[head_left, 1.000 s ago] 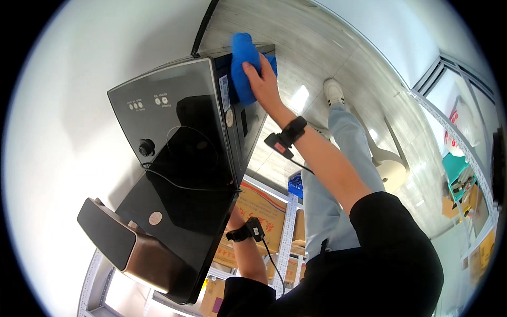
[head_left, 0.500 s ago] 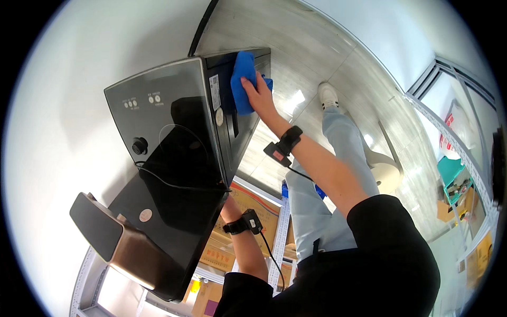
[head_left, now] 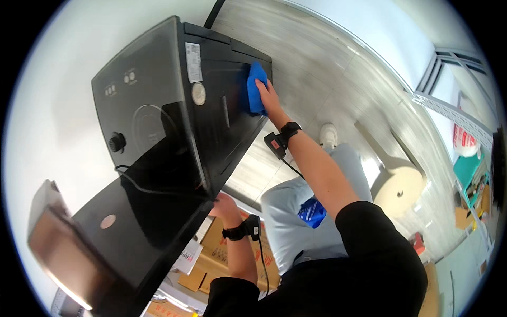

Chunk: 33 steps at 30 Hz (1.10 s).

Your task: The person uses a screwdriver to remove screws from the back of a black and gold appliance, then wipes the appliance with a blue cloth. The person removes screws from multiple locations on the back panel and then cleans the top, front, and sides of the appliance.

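A large black glossy appliance (head_left: pixel 158 158) fills the left side. It has buttons, a knob (head_left: pixel 117 141), round markings and a bronze-coloured raised head (head_left: pixel 68 253); its exact kind is unclear. On its dark panel (head_left: pixel 216 79) facing the floor, my right hand (head_left: pixel 270 99) presses a folded blue cloth (head_left: pixel 255 90), fingers closed over it. My left hand (head_left: pixel 226 207) rests against the lower edge of the appliance, near the middle. Its fingers are mostly hidden behind that edge, so I cannot tell how they are bent.
A black cable (head_left: pixel 142 187) lies over the appliance. Cardboard boxes (head_left: pixel 211 253) sit below my left arm. A cream stool-like object (head_left: pixel 398 187) and my shoe (head_left: pixel 328 134) are on the floor. A blue package (head_left: pixel 311 212) shows between my legs. Metal shelving (head_left: pixel 449 108) stands at the right.
The blue cloth in my right hand has slid along the panel, farther from the labels. My view has shifted, so more of the panel and stool-like object show. My left hand stays at the edge.
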Each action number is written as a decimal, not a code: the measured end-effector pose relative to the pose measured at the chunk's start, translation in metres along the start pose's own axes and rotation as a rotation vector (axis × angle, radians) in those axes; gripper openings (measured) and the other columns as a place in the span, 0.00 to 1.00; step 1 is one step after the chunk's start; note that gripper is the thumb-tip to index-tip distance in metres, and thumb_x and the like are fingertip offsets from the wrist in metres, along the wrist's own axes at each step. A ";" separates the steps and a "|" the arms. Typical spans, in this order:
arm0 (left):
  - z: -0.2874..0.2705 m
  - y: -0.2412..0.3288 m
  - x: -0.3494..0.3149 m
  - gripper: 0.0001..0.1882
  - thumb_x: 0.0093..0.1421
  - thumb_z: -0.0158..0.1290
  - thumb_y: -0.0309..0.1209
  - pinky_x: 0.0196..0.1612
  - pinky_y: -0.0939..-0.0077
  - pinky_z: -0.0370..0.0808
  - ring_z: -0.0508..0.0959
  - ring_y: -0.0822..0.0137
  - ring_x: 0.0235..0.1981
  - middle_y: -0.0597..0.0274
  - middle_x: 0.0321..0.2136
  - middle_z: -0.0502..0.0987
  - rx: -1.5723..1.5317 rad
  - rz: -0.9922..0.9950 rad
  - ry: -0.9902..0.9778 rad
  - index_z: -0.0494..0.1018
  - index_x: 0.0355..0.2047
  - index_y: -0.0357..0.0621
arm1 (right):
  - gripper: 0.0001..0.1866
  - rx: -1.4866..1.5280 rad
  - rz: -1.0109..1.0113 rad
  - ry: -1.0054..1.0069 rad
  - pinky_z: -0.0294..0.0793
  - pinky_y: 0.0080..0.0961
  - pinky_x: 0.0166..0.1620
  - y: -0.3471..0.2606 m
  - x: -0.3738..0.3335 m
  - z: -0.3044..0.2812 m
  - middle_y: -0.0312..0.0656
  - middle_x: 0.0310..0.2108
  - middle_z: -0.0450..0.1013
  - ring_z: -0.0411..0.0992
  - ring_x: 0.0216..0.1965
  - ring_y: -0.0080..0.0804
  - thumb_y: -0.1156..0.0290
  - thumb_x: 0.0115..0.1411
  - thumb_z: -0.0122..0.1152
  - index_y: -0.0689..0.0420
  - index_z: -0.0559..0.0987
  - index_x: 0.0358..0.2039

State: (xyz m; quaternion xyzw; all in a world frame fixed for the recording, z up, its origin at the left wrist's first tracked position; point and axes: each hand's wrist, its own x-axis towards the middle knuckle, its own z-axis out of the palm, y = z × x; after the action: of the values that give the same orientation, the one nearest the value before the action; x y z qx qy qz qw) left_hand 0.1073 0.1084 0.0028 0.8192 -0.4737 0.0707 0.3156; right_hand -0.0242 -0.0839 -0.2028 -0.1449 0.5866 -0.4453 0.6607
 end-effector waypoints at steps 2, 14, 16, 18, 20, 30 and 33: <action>0.014 0.005 0.005 0.20 0.64 0.45 0.35 0.53 0.67 0.71 0.76 0.59 0.48 0.50 0.50 0.76 -0.681 -0.096 -0.040 0.73 0.51 0.34 | 0.36 0.019 0.069 0.009 0.64 0.30 0.58 0.049 0.034 -0.016 0.50 0.55 0.71 0.69 0.56 0.41 0.44 0.61 0.54 0.58 0.68 0.61; 0.098 0.002 -0.009 0.30 0.67 0.37 0.56 0.59 0.64 0.68 0.72 0.56 0.54 0.56 0.49 0.76 -1.326 0.221 0.355 0.77 0.43 0.42 | 0.29 0.213 -0.574 -0.209 0.69 0.26 0.53 -0.068 0.081 0.024 0.45 0.48 0.76 0.73 0.49 0.33 0.52 0.60 0.60 0.60 0.74 0.54; 0.114 -0.011 -0.005 0.28 0.67 0.44 0.52 0.62 0.63 0.64 0.68 0.57 0.56 0.54 0.54 0.69 -1.301 0.414 0.268 0.67 0.53 0.38 | 0.28 0.142 -0.790 -0.203 0.70 0.26 0.51 -0.088 0.074 0.032 0.46 0.45 0.78 0.74 0.46 0.34 0.51 0.59 0.61 0.60 0.76 0.52; 0.130 -0.010 -0.024 0.37 0.65 0.49 0.49 0.66 0.62 0.58 0.62 0.58 0.63 0.50 0.63 0.60 -0.841 0.041 0.475 0.55 0.64 0.35 | 0.29 0.120 -0.707 -0.130 0.69 0.26 0.51 -0.084 0.077 0.033 0.47 0.46 0.77 0.74 0.47 0.35 0.49 0.59 0.61 0.59 0.76 0.52; 0.131 -0.014 -0.025 0.50 0.60 0.59 0.44 0.68 0.62 0.50 0.56 0.57 0.65 0.43 0.67 0.48 -0.667 0.196 0.350 0.40 0.68 0.29 | 0.29 0.152 -0.684 -0.124 0.69 0.27 0.51 -0.056 0.097 0.020 0.47 0.46 0.77 0.74 0.48 0.35 0.48 0.59 0.60 0.59 0.76 0.51; 0.132 -0.021 -0.019 0.55 0.60 0.59 0.49 0.69 0.61 0.48 0.53 0.54 0.67 0.38 0.68 0.45 -0.632 0.245 0.319 0.37 0.67 0.25 | 0.39 0.212 0.222 -0.111 0.71 0.34 0.54 0.247 0.175 -0.086 0.45 0.52 0.72 0.72 0.50 0.36 0.41 0.63 0.50 0.62 0.67 0.61; 0.134 -0.022 -0.015 0.55 0.60 0.59 0.49 0.69 0.60 0.48 0.53 0.52 0.68 0.37 0.68 0.45 -0.634 0.300 0.318 0.37 0.67 0.24 | 0.37 0.253 0.330 -0.014 0.71 0.32 0.54 0.289 0.142 -0.087 0.44 0.55 0.71 0.71 0.52 0.36 0.43 0.65 0.49 0.61 0.66 0.62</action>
State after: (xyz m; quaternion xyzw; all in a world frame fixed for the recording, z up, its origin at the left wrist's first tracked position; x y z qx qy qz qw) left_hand 0.0925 0.0488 -0.1189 0.5813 -0.5317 0.0921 0.6090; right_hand 0.0063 -0.0005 -0.5240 0.0340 0.5372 -0.4001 0.7417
